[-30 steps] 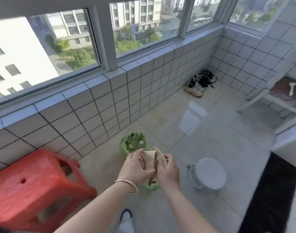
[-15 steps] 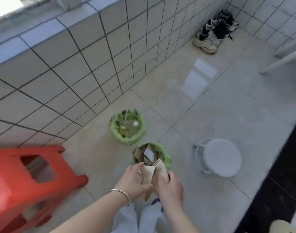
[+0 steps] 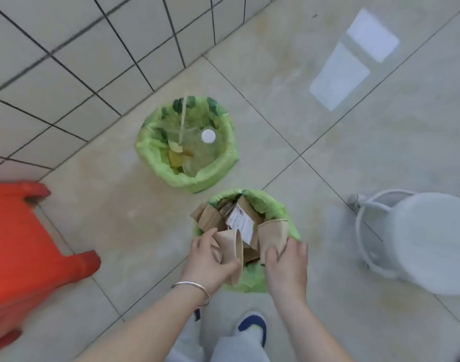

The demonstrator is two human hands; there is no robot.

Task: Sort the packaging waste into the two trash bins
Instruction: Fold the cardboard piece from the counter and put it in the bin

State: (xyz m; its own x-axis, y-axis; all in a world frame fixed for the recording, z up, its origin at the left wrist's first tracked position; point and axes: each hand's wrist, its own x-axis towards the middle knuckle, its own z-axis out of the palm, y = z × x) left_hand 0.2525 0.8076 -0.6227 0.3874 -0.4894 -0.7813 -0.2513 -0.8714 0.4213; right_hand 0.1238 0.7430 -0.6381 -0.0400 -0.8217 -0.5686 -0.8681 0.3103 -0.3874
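Head view: crumpled tan paper cups [image 3: 230, 246].

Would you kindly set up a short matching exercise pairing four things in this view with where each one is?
Things:
1. white-capped bottle
2. labelled cardboard box
3. paper cup
4. red stool

Places:
A. held by the right hand
B. in the bin nearer the tiled wall
C. on the floor at the left edge
D. in the bin nearer the person

Pairs: 1-B, 2-D, 3-A, 4-C
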